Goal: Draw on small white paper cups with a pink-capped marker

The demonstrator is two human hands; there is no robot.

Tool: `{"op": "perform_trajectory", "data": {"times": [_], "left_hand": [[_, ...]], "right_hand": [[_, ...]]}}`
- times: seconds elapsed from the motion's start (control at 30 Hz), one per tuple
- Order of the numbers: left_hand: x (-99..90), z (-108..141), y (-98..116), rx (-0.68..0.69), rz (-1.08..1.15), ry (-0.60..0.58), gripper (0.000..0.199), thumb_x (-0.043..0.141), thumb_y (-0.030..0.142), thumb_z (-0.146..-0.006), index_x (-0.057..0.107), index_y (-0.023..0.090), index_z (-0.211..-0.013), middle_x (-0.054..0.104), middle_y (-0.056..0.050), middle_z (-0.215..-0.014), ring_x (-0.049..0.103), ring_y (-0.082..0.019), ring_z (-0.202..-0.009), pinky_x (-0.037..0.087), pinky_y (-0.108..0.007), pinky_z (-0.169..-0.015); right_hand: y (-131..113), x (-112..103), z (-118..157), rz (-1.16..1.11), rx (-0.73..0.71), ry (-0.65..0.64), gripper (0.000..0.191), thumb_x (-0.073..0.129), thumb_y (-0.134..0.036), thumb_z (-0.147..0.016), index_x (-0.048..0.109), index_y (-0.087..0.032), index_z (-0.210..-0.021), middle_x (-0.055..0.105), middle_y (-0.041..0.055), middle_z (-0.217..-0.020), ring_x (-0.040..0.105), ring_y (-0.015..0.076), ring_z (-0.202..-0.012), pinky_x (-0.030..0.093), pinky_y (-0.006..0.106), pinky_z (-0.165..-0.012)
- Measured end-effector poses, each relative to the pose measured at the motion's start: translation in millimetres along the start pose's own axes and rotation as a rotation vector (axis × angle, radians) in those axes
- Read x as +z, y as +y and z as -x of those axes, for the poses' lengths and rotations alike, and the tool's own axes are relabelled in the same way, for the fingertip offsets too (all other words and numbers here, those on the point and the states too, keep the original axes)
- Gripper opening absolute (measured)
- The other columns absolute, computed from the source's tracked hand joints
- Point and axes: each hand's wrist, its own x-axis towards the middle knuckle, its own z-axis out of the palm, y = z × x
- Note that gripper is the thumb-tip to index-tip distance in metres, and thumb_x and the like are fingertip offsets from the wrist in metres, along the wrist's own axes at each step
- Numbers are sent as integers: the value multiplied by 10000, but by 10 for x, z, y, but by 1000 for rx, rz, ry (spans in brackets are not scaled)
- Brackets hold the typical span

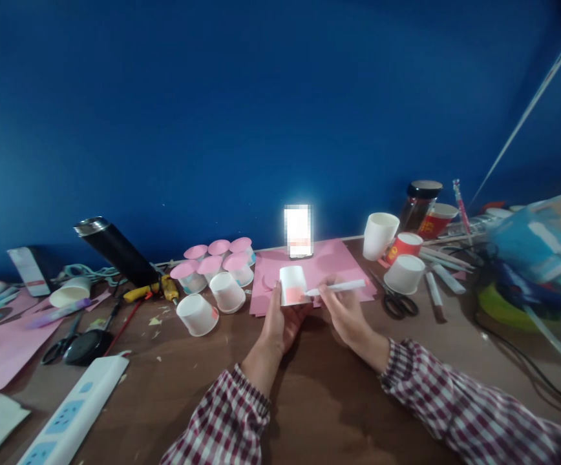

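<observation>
My left hand [280, 323] is closed around a white paper cup [291, 276] that has a pink-orange patch low on its side. In my right hand [343, 310] is a white marker [346, 287], its tip pointing left at the patch and touching or very near the cup. Both hands are over the front of a stack of pink paper [338, 258]. Left of them stand two white paper cups [227, 292] upside down, with several pink-topped cups [211, 265] just behind. Black scissors [399, 303] lie to the right of my right hand.
A bright phone [298, 229] stands against the blue wall. White and red cups [404, 245], a dark jar [422, 200] and loose markers [434, 290] are at right. A black thermos [120, 252], yellow glue gun [164, 289] and power strip [72, 413] are at left.
</observation>
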Motion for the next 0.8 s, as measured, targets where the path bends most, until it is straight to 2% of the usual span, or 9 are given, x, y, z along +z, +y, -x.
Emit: {"op": "perform_trajectory", "data": {"times": [0.13, 0.23, 0.33, 0.5, 0.67, 0.8], "left_hand": [[-10, -10, -2, 26, 9, 35, 509, 489, 550, -839, 604, 99, -1045, 690, -131, -906, 649, -211, -817, 531, -340, -770], [6, -6, -2, 46, 29, 41, 408, 498, 455, -858, 603, 107, -1043, 689, -124, -906, 650, -212, -833, 530, -359, -800], [39, 8, 6, 46, 13, 52, 323, 513, 363, -859, 605, 114, -1043, 694, -117, -918, 654, -205, -841, 526, -353, -820], [50, 5, -1, 56, -34, 44, 322, 490, 335, -876, 593, 118, -1090, 693, -124, -988, 652, -203, -884, 518, -347, -842], [-4, -41, -42, 72, -76, -8, 408, 451, 426, -895, 594, 104, -1101, 678, -157, -1057, 648, -214, -938, 504, -343, -865], [-34, -49, -47, 136, -94, -36, 427, 465, 476, -881, 589, 150, -1127, 667, -140, -1099, 640, -223, -978, 485, -376, -897]], "right_hand": [[5, 5, -2, 31, -27, 83, 219, 565, -393, -850, 532, -196, -762, 552, -17, -620, 531, 122, -575, 478, 244, -557], [-1, 0, 7, 114, -46, 136, 219, 539, -415, -866, 557, -197, -856, 600, 18, -706, 571, 155, -649, 520, 291, -627], [-19, -15, 20, 140, -85, 88, 240, 517, -435, -874, 576, -209, -932, 637, 58, -828, 615, 196, -759, 541, 343, -724], [-63, -16, 39, 141, -120, 43, 238, 495, -438, -879, 602, -225, -872, 649, 88, -904, 630, 219, -862, 537, 340, -798], [-21, 12, 81, 109, -122, 5, 244, 447, -387, -917, 594, -208, -993, 644, 86, -964, 633, 198, -878, 539, 323, -797], [58, 19, 97, 120, -127, 12, 245, 490, -338, -913, 553, -201, -1106, 638, 84, -1042, 620, 192, -958, 528, 310, -836]]}}
